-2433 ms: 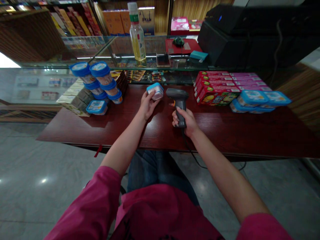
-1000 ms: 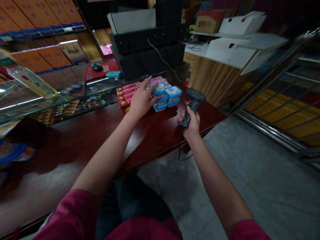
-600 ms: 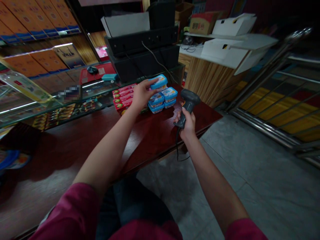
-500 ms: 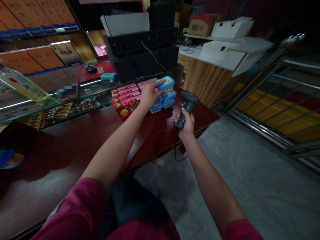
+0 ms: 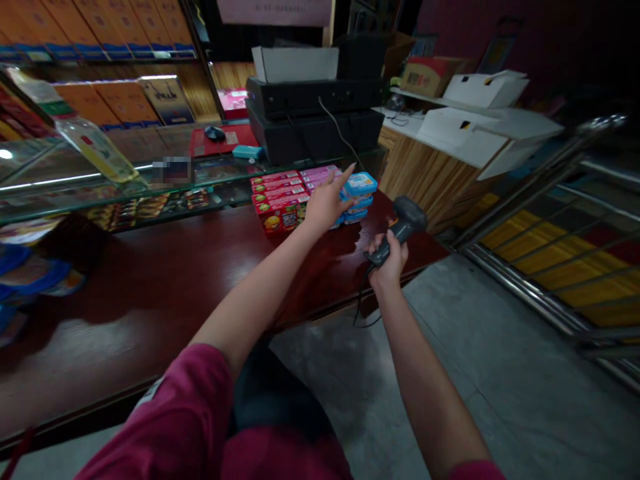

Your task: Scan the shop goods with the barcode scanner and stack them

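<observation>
My right hand point(image 5: 391, 260) is wrapped around the handle of a dark grey barcode scanner point(image 5: 407, 217), held over the right end of the counter with its cable hanging below. My left hand point(image 5: 327, 200) has its fingers spread beside stacked blue-lidded tubs point(image 5: 364, 181); whether the fingertips touch the tubs I cannot tell. Left of that hand sit several red boxes point(image 5: 279, 200) in a row, with pinkish-purple boxes point(image 5: 320, 175) behind the hand. My left hand and wrist partly hide the boxes and tubs.
The dark red wooden counter point(image 5: 190, 267) carries more blue-lidded tubs point(image 5: 30, 270) at far left. Behind it, a glass display case point(image 5: 220, 180) holds a bottle of yellowish liquid point(image 5: 97, 147) on top, near black equipment point(image 5: 315, 127). A metal railing point(image 5: 530, 287) stands at right.
The camera view has shifted, so the scene sits further right and lower. My left hand's fingers have lifted and spread from the top tub. The scanner has tilted further right in my right hand.
</observation>
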The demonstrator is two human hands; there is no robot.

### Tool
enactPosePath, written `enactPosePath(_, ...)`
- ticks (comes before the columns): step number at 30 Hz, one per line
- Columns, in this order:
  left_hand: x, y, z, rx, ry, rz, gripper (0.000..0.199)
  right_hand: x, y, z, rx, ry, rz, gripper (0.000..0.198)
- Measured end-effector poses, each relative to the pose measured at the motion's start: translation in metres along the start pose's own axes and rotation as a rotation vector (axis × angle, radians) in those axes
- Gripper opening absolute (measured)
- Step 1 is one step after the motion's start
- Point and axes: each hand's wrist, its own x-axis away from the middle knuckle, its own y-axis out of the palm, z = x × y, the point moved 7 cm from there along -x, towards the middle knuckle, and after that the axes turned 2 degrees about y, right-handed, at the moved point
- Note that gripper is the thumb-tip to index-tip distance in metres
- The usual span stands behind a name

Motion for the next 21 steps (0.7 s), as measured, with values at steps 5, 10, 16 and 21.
enactPosePath(5, 0.105, -0.088, -0.023, -0.078, 0.062, 0.112, 0.065, 0.052, 0.039, 0.005, 0.07, 0.032, -0.179, 0.042)
enactPosePath(10, 0.234, -0.196, -0.058, -0.288, 0.037, 0.113, 0.046, 0.133, 0.125, 0.052, 0.133, 0.377, -0.647, 0.04)
enactPosePath(16, 0.356, -0.342, -0.097, -0.591, -0.314, 0.479, 0.045, 0.24, 0.239, 0.125, 0.1, 0.721, -1.114, 0.043)
enactPosePath(21, 0.456, -0.432, -0.127, -0.709, -0.763, 0.749, 0.062, 0.314, 0.295, 0.167, 0.098, 0.875, -1.29, 0.048)
